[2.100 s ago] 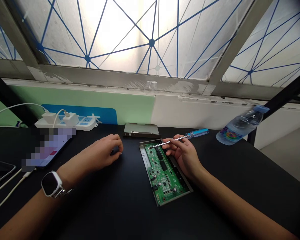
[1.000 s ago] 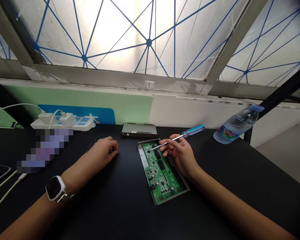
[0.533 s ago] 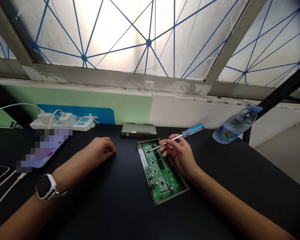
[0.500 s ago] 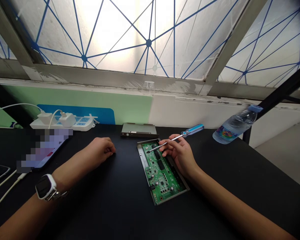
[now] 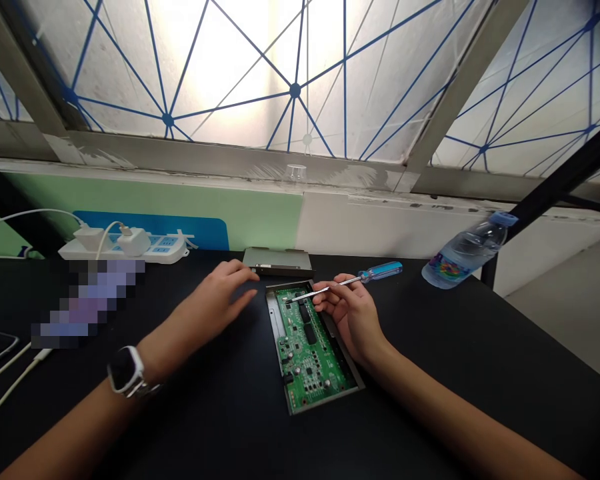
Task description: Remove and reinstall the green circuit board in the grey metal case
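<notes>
My right hand [image 5: 353, 308] is closed round the metal shaft of a screwdriver [image 5: 381, 271] with a clear blue handle. Its tip lies over the upper left part of a green circuit board [image 5: 307, 357], which sits in a shallow metal tray [image 5: 277, 321] on the table. The right hand also rests against the tray's right side. My left hand [image 5: 226, 292] is open, thumb and fingers apart, just left of the tray's upper corner and holding nothing. Behind the board is a flat metal cover [image 5: 277, 261], close to the left fingertips.
A water bottle [image 5: 467, 253] leans against a black bar at the right. To the left are a white power strip [image 5: 169, 248] with plugs, a blurred-out device [image 5: 87, 303] and cables. A clear cup [image 5: 296, 174] stands on the window ledge.
My left hand has moved right toward the board and its curled fingers have opened. The tray and board have shifted slightly left in view, with the screwdriver and right hand.
</notes>
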The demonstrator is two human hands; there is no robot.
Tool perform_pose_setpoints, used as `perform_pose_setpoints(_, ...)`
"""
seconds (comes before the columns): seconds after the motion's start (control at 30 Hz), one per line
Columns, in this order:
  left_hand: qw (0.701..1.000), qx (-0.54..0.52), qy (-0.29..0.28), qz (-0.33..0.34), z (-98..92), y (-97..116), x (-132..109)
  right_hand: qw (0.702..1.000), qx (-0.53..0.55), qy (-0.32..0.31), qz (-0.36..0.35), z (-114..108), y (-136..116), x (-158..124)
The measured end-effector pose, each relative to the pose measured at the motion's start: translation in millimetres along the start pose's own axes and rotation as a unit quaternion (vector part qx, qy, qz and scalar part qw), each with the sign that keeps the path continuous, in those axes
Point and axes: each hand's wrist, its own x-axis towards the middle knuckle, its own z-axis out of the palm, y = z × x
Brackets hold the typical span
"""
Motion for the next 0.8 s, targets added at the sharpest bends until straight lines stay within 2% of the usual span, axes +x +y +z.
perform_pose_setpoints(0.1, 0.999, -0.041, -0.010, 0.004, 18.6, 14.4, 7.6, 1.000, -0.001, -0.010, -0.023, 7.6, 6.5, -2.5)
perform_pose_setpoints(0.23, 0.995, -0.099, -0.003, -0.021, 37.5, 10.3, 17.8, 0.999, -0.028, -0.032, -0.013, 11.5, -3.1, 3.0)
perform_pose_setpoints(0.33, 0.992, -0.120, 0.019, -0.037, 42.4, 2.2, 23.6, 0.992, -0.101, -0.034, 0.064, 1.8, -22.4, 12.5)
perform_pose_setpoints(0.4, 0.991, -0.125, 0.029, -0.047, 42.8, 0.2, 26.0, 0.971, -0.195, -0.054, 0.125, -11.6, -32.9, 17.5)
perform_pose_setpoints(0.47, 0.989, -0.129, 0.040, -0.061, 43.1, 1.3, 27.3, 0.945, -0.282, -0.083, 0.145, -27.2, -37.4, 18.6)
perform_pose_setpoints(0.53, 0.987, -0.132, 0.050, -0.075, 44.6, 3.8, 27.8, 0.901, -0.394, -0.107, 0.143, -39.9, -36.8, 15.4)
perform_pose_setpoints(0.57, 0.986, -0.133, 0.055, -0.080, 46.0, 5.2, 27.8, 0.874, -0.462, -0.100, 0.113, -44.0, -35.5, 12.7)
perform_pose_setpoints(0.67, 0.985, -0.133, 0.064, -0.091, 50.8, 8.1, 26.1, 0.769, -0.634, -0.078, 0.021, -45.8, -31.9, 3.7)
perform_pose_setpoints(0.73, 0.985, -0.132, 0.062, -0.096, 51.4, 9.4, 21.8, 0.712, -0.699, -0.063, 0.014, -41.6, -31.0, -0.2)
perform_pose_setpoints(0.8, 0.985, -0.133, 0.052, -0.095, 47.1, 11.1, 13.7, 0.674, -0.736, -0.060, 0.020, -37.2, -30.7, -2.1)
